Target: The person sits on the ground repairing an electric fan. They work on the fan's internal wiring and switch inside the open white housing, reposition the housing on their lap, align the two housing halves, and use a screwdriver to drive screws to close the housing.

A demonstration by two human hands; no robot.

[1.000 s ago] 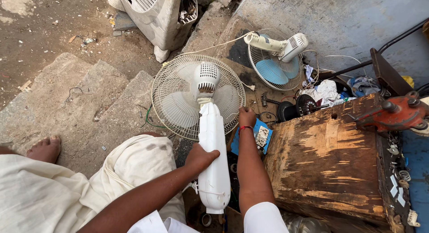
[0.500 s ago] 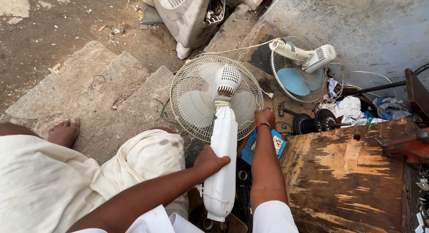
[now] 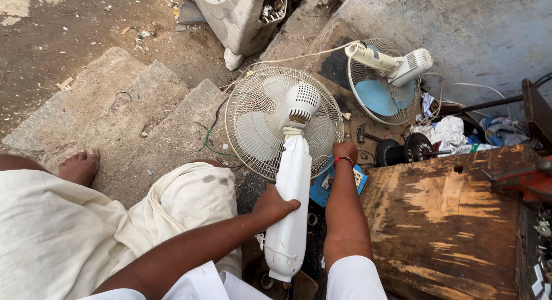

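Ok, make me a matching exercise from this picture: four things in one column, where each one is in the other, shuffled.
Things:
1. left hand
2. right hand
3. blue-bladed fan
4. bare foot

Places:
A. at the white fan's wire guard, right edge
B. on the stone step, far left
C. gripping the white fan's stand
D. against the grey wall

Pairs: 1-C, 2-A, 3-D, 4-B

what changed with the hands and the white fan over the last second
Little changed. The left hand stays gripping the white fan's stand, and the right hand stays down at the rim of the fan's wire guard, its hold not clear. The shift across the picture looks like the head camera moving. The blue-bladed fan, the wooden bench and the stone steps stayed put.
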